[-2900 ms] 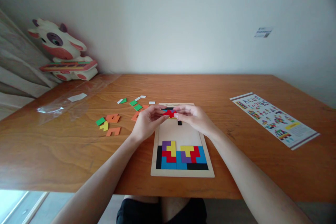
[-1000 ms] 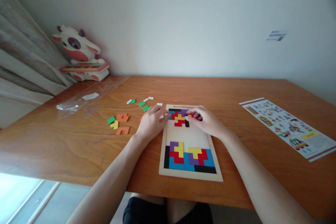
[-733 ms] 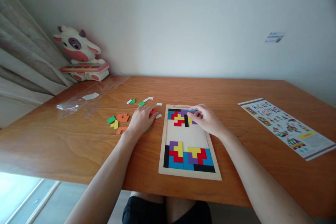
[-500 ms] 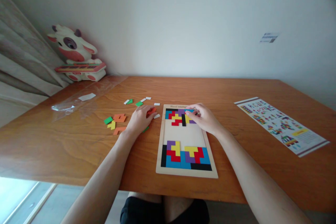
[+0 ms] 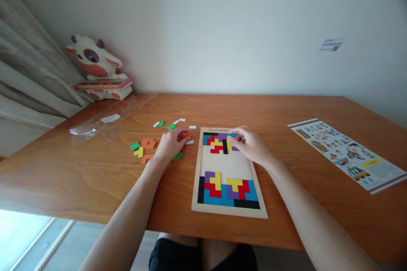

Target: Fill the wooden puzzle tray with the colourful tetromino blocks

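Note:
My left hand (image 5: 169, 147) rests left of the puzzle board, its fingers closed round a reddish puzzle piece (image 5: 181, 138) partly hidden by them. An orange piece (image 5: 188, 134) and a white piece (image 5: 190, 142) lie just beyond the fingertips. Over the board's upper right is my right hand (image 5: 249, 145), thumb and index finger apart, with a blue piece (image 5: 233, 135) showing between them. The wooden puzzle board (image 5: 197, 169) has coloured pieces along its top and bottom and bare wood between. A black piece (image 5: 225, 146) stands upright in the top group, beside yellow.
Left of my left hand lie an orange piece (image 5: 148, 143), a yellow piece (image 5: 139, 152) and green pieces (image 5: 135, 146). A clear plastic bag (image 5: 92, 129) and a cow toy (image 5: 98, 67) are at the back left. On the right is a printed sheet (image 5: 346, 152).
The view has shifted slightly, moving everything a little to the right. My left fingers have drawn in a little, showing more of an orange piece. My right hand stays over the board's upper right.

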Available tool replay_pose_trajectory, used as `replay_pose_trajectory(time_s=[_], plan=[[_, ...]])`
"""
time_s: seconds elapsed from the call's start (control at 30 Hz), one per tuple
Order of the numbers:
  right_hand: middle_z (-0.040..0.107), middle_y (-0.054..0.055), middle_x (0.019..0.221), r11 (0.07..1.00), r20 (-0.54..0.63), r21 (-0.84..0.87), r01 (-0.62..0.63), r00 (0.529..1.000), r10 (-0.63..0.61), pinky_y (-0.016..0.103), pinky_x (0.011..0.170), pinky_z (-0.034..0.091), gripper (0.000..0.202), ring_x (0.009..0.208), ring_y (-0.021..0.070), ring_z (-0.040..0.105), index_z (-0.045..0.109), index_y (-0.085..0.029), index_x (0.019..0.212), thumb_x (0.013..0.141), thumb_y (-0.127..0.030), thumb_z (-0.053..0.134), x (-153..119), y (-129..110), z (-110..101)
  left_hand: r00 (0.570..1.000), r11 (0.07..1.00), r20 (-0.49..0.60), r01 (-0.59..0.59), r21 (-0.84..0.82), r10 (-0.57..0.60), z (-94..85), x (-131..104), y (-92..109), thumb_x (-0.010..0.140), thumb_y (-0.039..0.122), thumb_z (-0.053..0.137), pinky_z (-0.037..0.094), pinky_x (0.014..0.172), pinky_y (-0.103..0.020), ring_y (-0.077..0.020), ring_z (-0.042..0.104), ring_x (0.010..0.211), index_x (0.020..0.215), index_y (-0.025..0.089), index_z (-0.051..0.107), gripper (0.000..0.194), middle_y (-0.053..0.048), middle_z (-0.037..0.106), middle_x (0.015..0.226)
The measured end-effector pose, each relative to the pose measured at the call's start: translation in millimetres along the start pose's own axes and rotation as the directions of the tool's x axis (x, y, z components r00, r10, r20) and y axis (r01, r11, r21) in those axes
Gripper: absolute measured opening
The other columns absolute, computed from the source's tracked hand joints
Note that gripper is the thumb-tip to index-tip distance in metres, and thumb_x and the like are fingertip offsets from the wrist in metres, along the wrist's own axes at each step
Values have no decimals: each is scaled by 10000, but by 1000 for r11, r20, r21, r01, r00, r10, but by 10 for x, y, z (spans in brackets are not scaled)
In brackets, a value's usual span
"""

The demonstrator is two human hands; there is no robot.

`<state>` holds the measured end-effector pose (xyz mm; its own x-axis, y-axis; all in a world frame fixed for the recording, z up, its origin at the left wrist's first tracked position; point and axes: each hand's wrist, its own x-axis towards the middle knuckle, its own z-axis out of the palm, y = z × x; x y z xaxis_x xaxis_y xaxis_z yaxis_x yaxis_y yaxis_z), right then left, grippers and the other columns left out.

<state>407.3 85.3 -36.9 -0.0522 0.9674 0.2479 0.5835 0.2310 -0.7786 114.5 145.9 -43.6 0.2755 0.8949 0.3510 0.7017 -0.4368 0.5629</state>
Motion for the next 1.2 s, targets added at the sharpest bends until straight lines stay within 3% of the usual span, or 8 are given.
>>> replay_pose_trajectory(time_s=[0.3,0.4,0.53,0.73,0.87,1.07,1.2], plan=[[644,104,1147,1000,-1,2,4,1000,-4,416,791,558,220,879,205,641,686,-233,1025,901,-395,605,-6,-32,-5,996,996,-15,-85,6,85,17,-11,-10,824,310,685,577,780,-299,-178,713,791,981,214,705,185,-30,752,892],[643,104,1144,1000,3,-7,7,1000,-7,411,798,559,225,870,198,641,688,-227,1026,906,-397,602,-7,-28,-2,999,999,-25,-41,-29,41,26,-9,1,805,332,702,586,765,-309,-189,718,808,945,205,708,189,-42,754,895],[637,99,1149,1000,11,-3,7,1000,-7,391,769,559,224,849,186,646,684,-224,1035,905,-390,606,-2,4,3,997,988,37,72,-134,-68,-10,-15,33,791,309,714,600,756,-302,-187,736,787,961,194,698,206,-27,763,847],[661,106,1165,998,-23,63,-20,999,22,400,763,556,212,888,209,655,673,-237,1023,902,-401,616,11,-10,-30,999,982,42,5,-190,3,-18,-30,99,777,337,731,609,746,-293,-189,740,814,960,191,701,236,-38,766,896],[676,108,1159,993,-15,100,-65,998,67,400,774,563,252,919,221,663,668,-233,1043,900,-435,617,6,-61,-54,999,965,44,28,-263,-17,32,-41,113,788,335,709,615,732,-293,-184,739,800,982,176,694,252,-47,764,871],[689,111,1123,987,-1,121,-101,995,102,403,783,563,259,935,231,665,667,-231,1057,897,-428,620,4,-77,-56,992,991,40,-117,-64,120,41,-40,98,812,294,656,591,715,-272,-156,696,761,987,188,707,212,-48,747,919],[693,110,1109,986,-8,134,-94,995,96,405,781,564,250,918,227,664,665,-230,1044,892,-425,624,6,-76,-52,985,985,25,-173,-20,173,34,-27,55,828,287,627,579,717,-260,-168,699,824,991,186,704,207,-58,747,977]])
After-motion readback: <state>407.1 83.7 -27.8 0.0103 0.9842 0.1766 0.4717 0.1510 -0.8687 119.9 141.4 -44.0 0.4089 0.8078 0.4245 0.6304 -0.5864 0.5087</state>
